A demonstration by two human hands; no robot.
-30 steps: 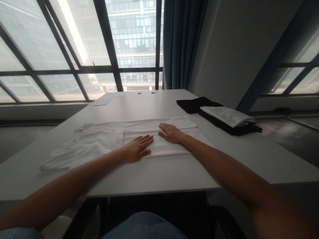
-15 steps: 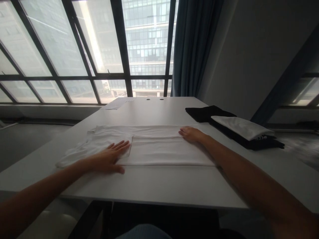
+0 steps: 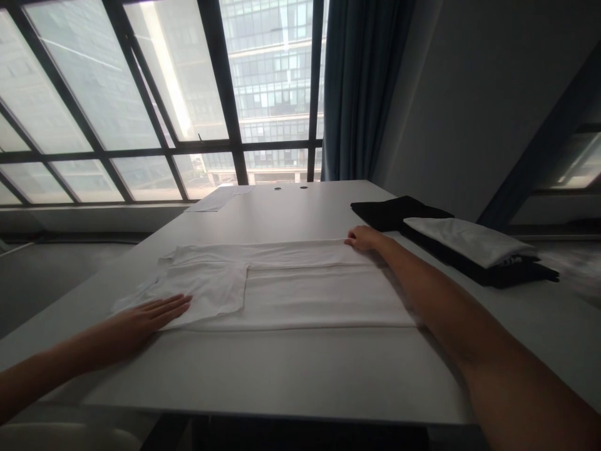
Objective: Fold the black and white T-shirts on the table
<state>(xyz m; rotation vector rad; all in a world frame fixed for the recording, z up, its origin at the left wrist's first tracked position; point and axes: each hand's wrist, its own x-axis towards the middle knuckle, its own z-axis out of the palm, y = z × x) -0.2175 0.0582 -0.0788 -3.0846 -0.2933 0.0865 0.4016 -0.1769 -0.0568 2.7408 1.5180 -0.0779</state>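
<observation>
A white T-shirt [image 3: 310, 294] lies flat across the table, its sides folded inward into a long strip and a sleeve laid over the left part. My left hand [image 3: 150, 316] rests palm down near the shirt's left end, fingers stretched out and close together. At the far right corner, my right hand [image 3: 364, 238] has its fingers curled and pinched on the shirt's edge. The right forearm covers part of the shirt's right end.
Folded black garments [image 3: 399, 213] lie on the right side of the white table [image 3: 291, 376], with a folded white garment [image 3: 469, 240] on top of one. Sheets of paper [image 3: 213, 199] lie at the far left. Beyond are windows and a blue curtain [image 3: 361, 94].
My left hand has slid left along the shirt, off the sleeve's edge. My right hand has shifted slightly to the far corner, and its fingers have closed on the edge. The view has tilted slightly.
</observation>
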